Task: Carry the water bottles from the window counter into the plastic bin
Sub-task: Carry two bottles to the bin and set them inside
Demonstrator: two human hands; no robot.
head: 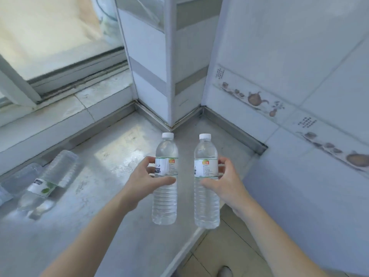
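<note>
Two clear water bottles with white caps stand upright side by side above the grey window counter [111, 160]. My left hand [147, 178] grips the left bottle [165, 200] around its label. My right hand [227, 180] grips the right bottle [206, 204] at the same height. The right bottle's base hangs over the counter's front edge. At the left, another water bottle [46, 182] lies on its side on the counter, next to more clear plastic-wrapped bottles [20, 178]. The plastic bin is not in view.
A tiled pillar [169, 80] rises at the counter's back corner. The window frame [65, 76] runs along the left. A tiled wall with a teapot border [299, 120] closes the right side. Tiled floor [215, 252] and a shoe tip [225, 271] show below.
</note>
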